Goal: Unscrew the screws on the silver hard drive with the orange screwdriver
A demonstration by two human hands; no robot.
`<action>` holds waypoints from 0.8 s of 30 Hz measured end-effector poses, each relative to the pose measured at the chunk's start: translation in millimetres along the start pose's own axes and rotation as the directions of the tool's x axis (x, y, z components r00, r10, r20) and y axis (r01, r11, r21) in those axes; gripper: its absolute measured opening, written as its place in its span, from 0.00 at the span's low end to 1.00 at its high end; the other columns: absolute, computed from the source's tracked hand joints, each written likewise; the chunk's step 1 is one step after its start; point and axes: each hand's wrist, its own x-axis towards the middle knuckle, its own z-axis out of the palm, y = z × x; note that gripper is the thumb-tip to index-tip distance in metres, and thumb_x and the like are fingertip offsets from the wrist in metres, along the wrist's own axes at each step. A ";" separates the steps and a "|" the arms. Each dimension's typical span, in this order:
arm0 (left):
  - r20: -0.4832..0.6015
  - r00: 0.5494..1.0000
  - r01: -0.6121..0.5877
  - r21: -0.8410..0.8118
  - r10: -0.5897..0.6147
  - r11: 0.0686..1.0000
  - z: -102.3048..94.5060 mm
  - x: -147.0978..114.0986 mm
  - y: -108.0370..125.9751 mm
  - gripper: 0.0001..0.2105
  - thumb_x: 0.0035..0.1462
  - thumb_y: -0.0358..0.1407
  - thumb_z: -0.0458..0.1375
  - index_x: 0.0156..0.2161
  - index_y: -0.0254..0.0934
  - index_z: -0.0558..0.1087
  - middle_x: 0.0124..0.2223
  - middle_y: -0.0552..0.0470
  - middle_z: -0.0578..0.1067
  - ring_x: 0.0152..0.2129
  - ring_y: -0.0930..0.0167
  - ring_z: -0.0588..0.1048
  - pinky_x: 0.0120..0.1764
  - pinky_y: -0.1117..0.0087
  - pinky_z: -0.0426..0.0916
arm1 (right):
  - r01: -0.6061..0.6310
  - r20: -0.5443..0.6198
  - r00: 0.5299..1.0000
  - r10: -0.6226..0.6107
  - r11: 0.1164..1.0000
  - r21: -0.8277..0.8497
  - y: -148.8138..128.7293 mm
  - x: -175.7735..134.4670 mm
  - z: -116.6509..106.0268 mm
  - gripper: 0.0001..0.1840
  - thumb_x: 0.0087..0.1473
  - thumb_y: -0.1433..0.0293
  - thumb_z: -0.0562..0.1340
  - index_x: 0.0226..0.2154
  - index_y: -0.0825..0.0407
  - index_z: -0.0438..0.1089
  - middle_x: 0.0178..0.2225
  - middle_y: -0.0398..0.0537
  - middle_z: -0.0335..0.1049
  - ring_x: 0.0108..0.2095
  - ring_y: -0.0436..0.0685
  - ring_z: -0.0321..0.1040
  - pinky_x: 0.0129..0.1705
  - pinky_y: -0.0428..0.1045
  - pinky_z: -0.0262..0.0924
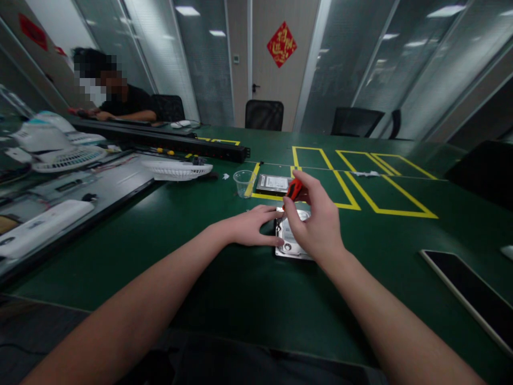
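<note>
A silver hard drive (294, 249) lies flat on the green table in front of me. My left hand (256, 224) rests against its left side, fingers spread, with thumb and fingertips touching the edge. Above the drive, my right hand (318, 219) grips a red and black screwdriver (295, 189), held tilted with its lower end toward the drive's upper left corner. The tip is hard to make out behind my fingers. Just beyond lies a second hard drive (274, 183), and left of that stands a clear plastic cup (242, 184).
Yellow tape rectangles (395, 213) mark the table. A dark-screened phone or tablet (468, 294) lies at the right. White fan parts (176, 170), a metal panel (116, 187) and a long black bar (168, 140) occupy the left. A person (132, 104) sits at the far left.
</note>
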 end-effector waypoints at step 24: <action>-0.001 0.999 0.042 -0.014 -0.042 0.999 0.3 0.6 1.1 0.52 0.73 0.73 0.75 0.89 0.47 0.72 0.93 0.33 0.67 0.92 0.36 0.64 0.91 0.30 0.61 | 0.030 0.015 0.999 -0.030 0.999 0.041 -5.7 1.7 -1.4 0.33 0.81 0.73 0.63 0.82 0.42 0.73 0.66 0.59 0.87 0.61 0.70 0.87 0.65 0.70 0.89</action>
